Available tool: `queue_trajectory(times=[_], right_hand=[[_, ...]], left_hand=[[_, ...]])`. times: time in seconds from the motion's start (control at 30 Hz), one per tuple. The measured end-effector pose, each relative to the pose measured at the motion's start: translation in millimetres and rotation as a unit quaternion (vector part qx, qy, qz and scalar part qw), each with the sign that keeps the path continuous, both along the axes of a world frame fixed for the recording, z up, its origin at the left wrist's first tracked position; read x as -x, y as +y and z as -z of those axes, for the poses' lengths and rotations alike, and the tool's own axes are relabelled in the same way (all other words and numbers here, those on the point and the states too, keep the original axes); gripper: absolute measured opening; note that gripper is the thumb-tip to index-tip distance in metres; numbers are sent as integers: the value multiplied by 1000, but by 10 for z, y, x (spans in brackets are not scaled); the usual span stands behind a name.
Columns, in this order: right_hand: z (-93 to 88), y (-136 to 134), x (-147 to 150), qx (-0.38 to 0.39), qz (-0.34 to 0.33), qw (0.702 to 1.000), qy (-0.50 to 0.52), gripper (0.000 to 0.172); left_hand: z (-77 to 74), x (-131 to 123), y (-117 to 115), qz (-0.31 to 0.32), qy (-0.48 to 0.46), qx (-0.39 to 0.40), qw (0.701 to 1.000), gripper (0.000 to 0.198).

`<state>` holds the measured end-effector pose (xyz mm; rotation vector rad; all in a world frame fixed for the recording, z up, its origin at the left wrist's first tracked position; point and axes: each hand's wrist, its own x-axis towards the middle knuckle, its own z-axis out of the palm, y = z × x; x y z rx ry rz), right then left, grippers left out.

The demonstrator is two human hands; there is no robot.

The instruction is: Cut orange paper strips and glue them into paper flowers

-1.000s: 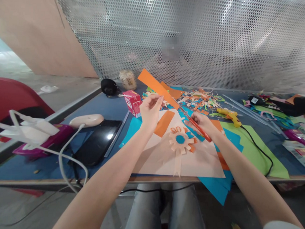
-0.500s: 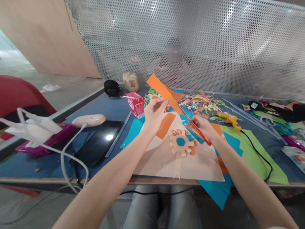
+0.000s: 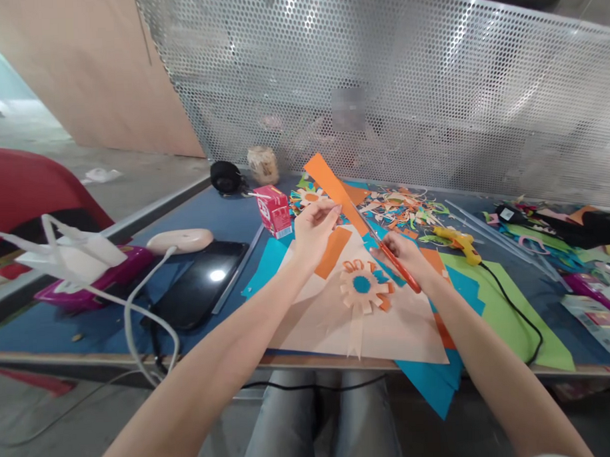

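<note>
My left hand pinches the edge of an orange paper strip, which slants up and away from me above the table. In my right hand are scissors with red handles; their blades lie along the strip's lower end. Below, a paper rosette with cream loops, orange bits and a blue centre rests on a cream sheet. Another orange piece of paper lies flat beneath my left wrist.
Paper scraps are heaped behind my hands. A yellow glue gun lies right, its cord over a green sheet. Leftward are a pink drink carton, a black phone and a white cable. A perforated metal panel stands behind.
My left hand and the orange strip's upper end have shifted slightly right. The strip looks narrower and more steeply turned against the blades. The right hand has barely moved.
</note>
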<state>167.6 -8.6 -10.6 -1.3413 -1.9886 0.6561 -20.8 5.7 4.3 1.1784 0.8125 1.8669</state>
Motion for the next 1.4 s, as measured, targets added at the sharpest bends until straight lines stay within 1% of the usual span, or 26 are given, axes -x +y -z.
queue_trajectory(times=[0.23,0.37,0.6,0.7,0.83,1.17,1.4], right_hand=[[15,15,3,-7,6,1000,-9,36],[3,6,8,-6,-7,1000,-3,38],[-58,-45,30,-5,-4,1000,-19,39],[-56,-43,25,7,-6,1000,-17,40],[-43,-28,18,2,-9,1000,-18,40],[-10,-11,28,-22,14,1000,-9,40],[-4,12,21,-19,28,999,-22,42]], left_hand=[[16,-3,24,-2,-6,2,1000,10],[15,1,29,-13,-2,10,1000,10],[-7,28,36,-42,-3,10,999,7],[-13,29,26,-41,5,7,999,8],[-21,22,5,-43,16,4,999,6],[-1,27,9,-42,30,-5,999,7],[-15,19,11,-42,20,3,999,7]])
